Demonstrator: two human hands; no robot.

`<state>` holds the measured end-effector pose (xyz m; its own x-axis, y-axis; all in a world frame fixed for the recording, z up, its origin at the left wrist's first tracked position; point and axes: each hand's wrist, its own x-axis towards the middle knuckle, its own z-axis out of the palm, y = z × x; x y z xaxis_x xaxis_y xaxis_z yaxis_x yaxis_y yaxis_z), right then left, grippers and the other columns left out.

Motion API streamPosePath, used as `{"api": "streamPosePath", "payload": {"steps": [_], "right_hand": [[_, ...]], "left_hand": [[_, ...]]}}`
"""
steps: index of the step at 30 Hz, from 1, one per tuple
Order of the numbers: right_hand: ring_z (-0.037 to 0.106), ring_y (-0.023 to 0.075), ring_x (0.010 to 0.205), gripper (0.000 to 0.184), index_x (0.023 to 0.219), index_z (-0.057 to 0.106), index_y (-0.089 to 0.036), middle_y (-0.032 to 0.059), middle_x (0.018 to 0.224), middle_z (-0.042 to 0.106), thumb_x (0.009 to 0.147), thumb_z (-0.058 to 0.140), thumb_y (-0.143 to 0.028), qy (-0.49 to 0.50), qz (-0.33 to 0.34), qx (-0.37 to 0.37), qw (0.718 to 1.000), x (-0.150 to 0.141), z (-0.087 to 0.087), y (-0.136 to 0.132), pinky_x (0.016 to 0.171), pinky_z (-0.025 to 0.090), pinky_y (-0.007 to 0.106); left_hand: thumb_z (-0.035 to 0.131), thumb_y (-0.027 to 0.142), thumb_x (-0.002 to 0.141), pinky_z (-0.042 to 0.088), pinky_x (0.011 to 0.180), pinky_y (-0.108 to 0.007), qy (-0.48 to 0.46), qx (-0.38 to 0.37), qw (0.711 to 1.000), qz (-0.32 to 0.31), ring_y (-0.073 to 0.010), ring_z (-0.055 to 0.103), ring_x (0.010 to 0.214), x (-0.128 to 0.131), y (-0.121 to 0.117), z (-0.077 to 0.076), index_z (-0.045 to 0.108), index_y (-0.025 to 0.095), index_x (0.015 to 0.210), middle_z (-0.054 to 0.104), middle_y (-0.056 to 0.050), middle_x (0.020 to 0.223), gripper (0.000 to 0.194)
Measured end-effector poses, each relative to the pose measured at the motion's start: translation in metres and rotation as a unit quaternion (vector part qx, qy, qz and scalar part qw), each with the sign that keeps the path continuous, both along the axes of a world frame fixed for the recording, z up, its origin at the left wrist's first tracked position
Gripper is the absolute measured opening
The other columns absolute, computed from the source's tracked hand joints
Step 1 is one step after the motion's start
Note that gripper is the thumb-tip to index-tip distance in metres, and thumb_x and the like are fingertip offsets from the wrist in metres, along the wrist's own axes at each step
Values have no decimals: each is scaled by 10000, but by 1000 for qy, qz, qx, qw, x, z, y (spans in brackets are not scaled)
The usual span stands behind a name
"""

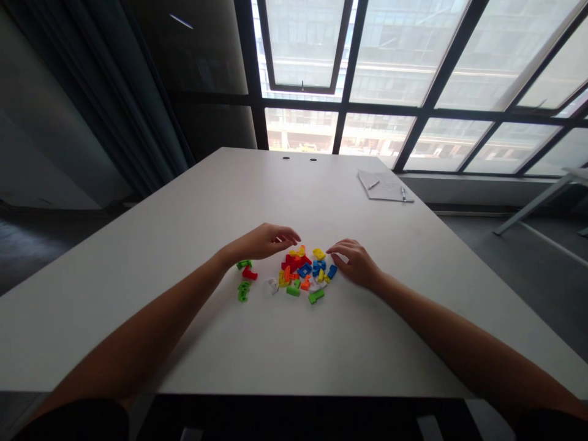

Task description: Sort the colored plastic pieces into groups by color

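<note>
A small heap of coloured plastic blocks, red, blue, yellow, orange, green and white, lies in the middle of a white table. My left hand hovers at the heap's left upper edge, fingers curved and reaching over the red and yellow pieces, nothing visibly held. My right hand rests on the table at the heap's right edge, fingers bent, fingertips touching a blue piece. Two green pieces and a red one lie a little apart on the left.
A sheet of paper with a pen lies at the table's far right corner. Two cable holes sit at the far edge. Large windows stand behind, dark curtains on the left.
</note>
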<state>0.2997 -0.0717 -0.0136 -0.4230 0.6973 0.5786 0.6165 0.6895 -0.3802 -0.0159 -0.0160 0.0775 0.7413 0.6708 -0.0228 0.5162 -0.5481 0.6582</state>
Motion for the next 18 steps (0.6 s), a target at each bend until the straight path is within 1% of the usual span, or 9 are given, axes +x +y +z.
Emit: {"api": "streamPosePath", "payload": {"steps": [2,3,6,9,12,15,18], "right_hand": [[739,244,932,147,1022,778,-224,82,986,815,998,636,-195,19,2,-3,1000,-5,4,1,892,549,414],[737,240,931,135,1014,773,-224,78,982,815,997,642,-197,25,4,-5,1000,-10,8,2,892,545,407],[723,236,942,81,999,739,-219,62,971,811,973,670,-187,4,3,-35,999,-29,25,7,905,517,394],[697,241,937,62,985,698,-214,50,945,798,928,717,-198,-76,-23,-106,991,-52,45,14,902,476,387],[680,247,913,46,930,675,-211,46,876,771,939,702,-248,-180,-30,-156,971,-70,60,20,931,429,398],[673,245,886,64,895,654,-211,42,797,733,947,668,-246,-239,-28,-164,957,-79,64,22,931,399,390],[653,226,820,79,865,622,-213,34,758,705,942,640,-220,-236,-42,-161,958,-80,62,20,887,390,366]], "left_hand": [[576,486,994,613,870,-357,56,39,998,0,-250,745,1038,-4,2,1,759,218,1155,785,-85,1178,363],[581,457,981,610,830,-339,80,43,996,-4,-245,745,1019,-4,2,0,754,217,1125,782,-85,1169,329],[608,420,946,589,767,-300,131,24,991,-17,-239,741,1017,-3,3,-1,716,219,1131,763,-88,1199,294],[628,501,942,569,749,-289,162,8,986,-26,-247,738,1035,-1,5,-5,681,230,1165,757,-89,1220,355],[621,554,955,561,765,-287,160,7,987,-32,-252,737,1063,-1,7,-10,655,240,1195,763,-81,1230,396],[631,495,964,560,785,-285,149,17,988,-34,-243,744,1055,0,6,-15,645,235,1215,763,-83,1238,362],[641,427,961,568,801,-290,143,14,989,-38,-236,744,1046,2,6,-18,641,223,1248,756,-94,1251,352]]}}
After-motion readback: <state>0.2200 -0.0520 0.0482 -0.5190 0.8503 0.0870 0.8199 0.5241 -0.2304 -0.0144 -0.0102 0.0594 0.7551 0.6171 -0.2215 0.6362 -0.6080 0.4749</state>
